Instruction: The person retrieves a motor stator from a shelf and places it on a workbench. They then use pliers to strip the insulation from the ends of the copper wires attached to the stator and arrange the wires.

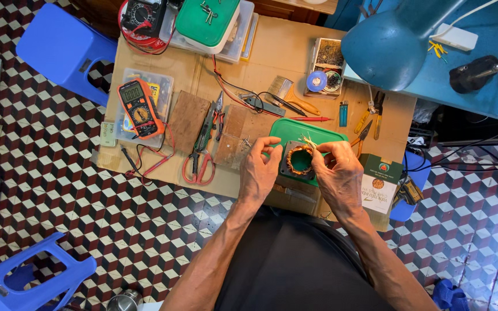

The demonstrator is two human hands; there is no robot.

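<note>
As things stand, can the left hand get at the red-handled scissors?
Probably yes, once it lets go. The left hand is on the motor stator, and the red-handled scissors lie flat on the cardboard just to its left, uncovered, nothing between.

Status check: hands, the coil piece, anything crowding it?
Both hands on copper-wound stator: left hand steadies, right hand pinches its pale leads. Green lid beneath. Red-handled scissors lie clear left.

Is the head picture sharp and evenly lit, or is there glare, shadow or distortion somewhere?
Head view: light is soft and even, with no harsh shadows; both hands, left hand and right hand, and the copper coil look sharp; the blue lamp shade shows mild sheen; edges bend slightly, wide-angle.
</note>
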